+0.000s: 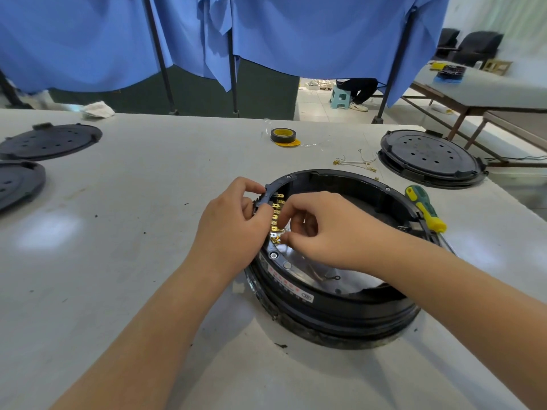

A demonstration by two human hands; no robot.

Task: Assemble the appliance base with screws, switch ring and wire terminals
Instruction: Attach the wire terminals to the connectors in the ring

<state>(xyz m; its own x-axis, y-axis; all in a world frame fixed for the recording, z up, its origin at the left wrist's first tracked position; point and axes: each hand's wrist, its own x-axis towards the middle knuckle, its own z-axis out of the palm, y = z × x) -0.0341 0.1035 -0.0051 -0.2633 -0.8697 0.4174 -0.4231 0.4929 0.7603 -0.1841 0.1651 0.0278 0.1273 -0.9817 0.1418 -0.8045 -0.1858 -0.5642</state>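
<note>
White table, round black base, brass terminals.

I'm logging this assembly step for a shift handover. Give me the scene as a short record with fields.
workpiece: round black appliance base on the white table
left hand: left hand grips the base's left rim
right hand: right hand pinches at the brass terminals inside the rim
tool: green-yellow screwdriver beside the base, untouched
loose parts: wires, tape roll, black covers
</note>
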